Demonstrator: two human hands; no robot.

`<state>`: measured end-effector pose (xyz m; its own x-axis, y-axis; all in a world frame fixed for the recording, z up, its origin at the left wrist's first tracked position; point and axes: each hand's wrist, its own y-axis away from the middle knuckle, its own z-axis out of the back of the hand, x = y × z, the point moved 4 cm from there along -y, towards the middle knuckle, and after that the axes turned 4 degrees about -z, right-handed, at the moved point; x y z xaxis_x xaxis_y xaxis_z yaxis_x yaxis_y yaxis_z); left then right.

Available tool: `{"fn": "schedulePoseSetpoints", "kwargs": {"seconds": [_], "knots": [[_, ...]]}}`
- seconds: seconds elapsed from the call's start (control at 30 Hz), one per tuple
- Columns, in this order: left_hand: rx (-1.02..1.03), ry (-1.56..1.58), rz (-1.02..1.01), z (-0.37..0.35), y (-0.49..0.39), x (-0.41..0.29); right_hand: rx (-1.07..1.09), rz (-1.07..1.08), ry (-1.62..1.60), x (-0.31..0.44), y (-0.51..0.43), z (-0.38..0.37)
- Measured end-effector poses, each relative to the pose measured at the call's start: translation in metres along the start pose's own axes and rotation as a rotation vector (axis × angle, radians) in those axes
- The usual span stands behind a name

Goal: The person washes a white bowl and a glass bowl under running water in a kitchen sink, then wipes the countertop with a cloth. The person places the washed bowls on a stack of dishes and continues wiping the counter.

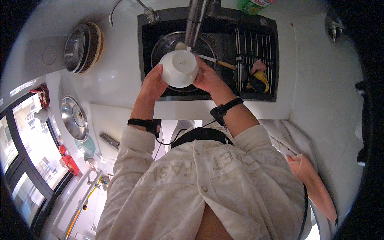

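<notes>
A white bowl (pixel 180 72) is turned with its base up, under the metal faucet (pixel 193 30). From the left side my left hand (pixel 154 82) grips it, and my right hand (pixel 208 76) grips the opposite side. A thin stream of water from the spout meets the bowl near its foot ring. Below the bowl, in the dark sink (pixel 222 90), sits a round mesh strainer (pixel 162 45), partly hidden by the bowl and faucet. Close to my right hand lies a knife (pixel 223 63) with a wooden handle.
A metal rack (pixel 238 39) spans the sink's right side, with a yellow and black cloth or sponge (pixel 261 82) on it. Stacked bowls or basins (pixel 76 48) stand on the left counter. Nearer are a steel basin (pixel 70 117) and a pale cutting board (pixel 105 117). A green bottle (pixel 252 6) stands behind the sink.
</notes>
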<state>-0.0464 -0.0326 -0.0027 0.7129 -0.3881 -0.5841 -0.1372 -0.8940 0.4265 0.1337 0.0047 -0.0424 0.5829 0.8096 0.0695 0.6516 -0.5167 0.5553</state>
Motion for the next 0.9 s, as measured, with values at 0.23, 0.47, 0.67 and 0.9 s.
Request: {"fn": "schedulePoseSetpoints", "kwargs": {"seconds": [0.23, 0.47, 0.67, 0.9], "knots": [[-0.377, -0.347, 0.061, 0.011, -0.037, 0.027, -0.123, 0.206, 0.413, 0.021, 0.001, -0.010], [-0.533, -0.865, -0.043, -0.046, -0.042, 0.021, -0.278, 0.586, 1.724, 0.008, 0.004, -0.035], [-0.550, -0.722, 0.099, -0.027, -0.039, 0.023, -0.003, 0.712, 2.607, -0.009, 0.010, -0.044], [-0.365, -0.578, 0.276, 0.005, -0.062, 0.006, 0.138, 0.646, 2.137, -0.010, 0.013, -0.044]]}}
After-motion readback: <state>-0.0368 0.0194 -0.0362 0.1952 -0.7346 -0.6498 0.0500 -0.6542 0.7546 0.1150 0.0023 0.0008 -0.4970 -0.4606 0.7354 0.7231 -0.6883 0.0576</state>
